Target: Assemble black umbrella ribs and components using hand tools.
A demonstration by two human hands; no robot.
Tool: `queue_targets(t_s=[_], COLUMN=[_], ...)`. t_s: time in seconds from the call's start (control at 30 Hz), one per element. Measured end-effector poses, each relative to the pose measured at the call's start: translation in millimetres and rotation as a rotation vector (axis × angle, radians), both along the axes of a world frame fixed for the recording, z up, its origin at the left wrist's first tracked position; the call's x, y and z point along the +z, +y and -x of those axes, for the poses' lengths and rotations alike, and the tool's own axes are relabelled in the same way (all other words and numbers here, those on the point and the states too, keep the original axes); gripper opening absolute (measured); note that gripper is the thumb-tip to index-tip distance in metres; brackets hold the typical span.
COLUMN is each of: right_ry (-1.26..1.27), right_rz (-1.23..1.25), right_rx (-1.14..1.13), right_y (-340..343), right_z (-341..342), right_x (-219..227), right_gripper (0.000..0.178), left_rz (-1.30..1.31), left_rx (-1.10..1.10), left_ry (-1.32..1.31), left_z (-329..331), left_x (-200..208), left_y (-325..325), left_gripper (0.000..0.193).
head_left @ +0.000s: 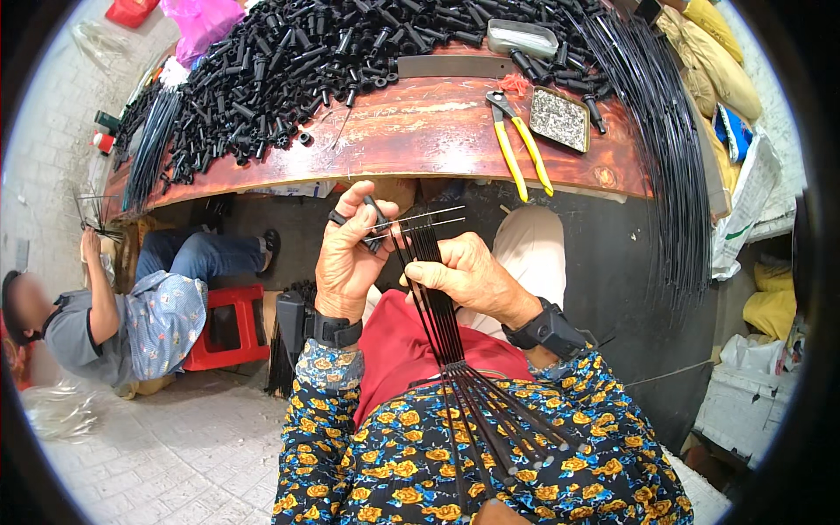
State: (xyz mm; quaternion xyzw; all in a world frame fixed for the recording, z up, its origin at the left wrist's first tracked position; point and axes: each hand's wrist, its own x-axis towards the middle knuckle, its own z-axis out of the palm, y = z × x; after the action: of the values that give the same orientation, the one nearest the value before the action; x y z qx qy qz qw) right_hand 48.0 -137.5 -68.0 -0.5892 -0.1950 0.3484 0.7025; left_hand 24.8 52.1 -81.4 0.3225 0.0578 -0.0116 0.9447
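My left hand point(350, 249) is closed around black plastic tube pieces point(372, 212) with flared ends. Two thin metal wires point(448, 212) reach rightward from its fingers and cross the upper ends of several slim black rods, which look like umbrella ribs point(429, 311). My right hand point(472, 278) grips this bundle just below those ends, thumb on top. Further down, the rods pass a gathered joint and fan out over my lap, pale tips downward. Whether the wires pass through the rod ends or only lie across them, I cannot tell.
On the reddish wooden table point(420, 109) lie heaped black plastic tubes point(262, 79), yellow-handled pliers point(516, 144), a tin of small metal bits point(560, 119), a clear box point(522, 38) and a flat bar point(455, 66). Long black rods point(665, 166) hang right. Another person sits left by a red stool point(229, 325).
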Motion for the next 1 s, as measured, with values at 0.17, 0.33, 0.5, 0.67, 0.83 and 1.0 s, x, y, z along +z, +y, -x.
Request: queue_targets(t_s=[0.17,0.33,0.5,0.67,0.83,1.0], right_ry=[-0.003,-0.011,-0.018,-0.046,-0.036,-0.043], right_rz=[0.0,-0.01,-0.038,-0.032,-0.026,-0.04], right_rx=[0.01,0.009,-0.009,-0.005,-0.014,-0.025], right_y=[0,-1,0,1,0,0], right_z=[0,-1,0,-2,-2,-2], right_x=[4,1,-2,-4,-8,-7], right_gripper=[0.027,0.027,0.027,0.028,0.029,0.029], left_rz=[-0.035,-0.044,-0.01,-0.028,-0.064,-0.059], left_rx=[-0.015,-0.036,-0.047,-0.013,0.013,0.013], left_ry=[0.009,-0.035,-0.095,-0.03,0.018,0.015], left_z=[2,3,4,7,5,6], left_x=[4,3,-2,0,4,0], left_y=[5,5,3,2,-6,-6], left_gripper=[0.031,0.033,0.038,0.045,0.04,0.038])
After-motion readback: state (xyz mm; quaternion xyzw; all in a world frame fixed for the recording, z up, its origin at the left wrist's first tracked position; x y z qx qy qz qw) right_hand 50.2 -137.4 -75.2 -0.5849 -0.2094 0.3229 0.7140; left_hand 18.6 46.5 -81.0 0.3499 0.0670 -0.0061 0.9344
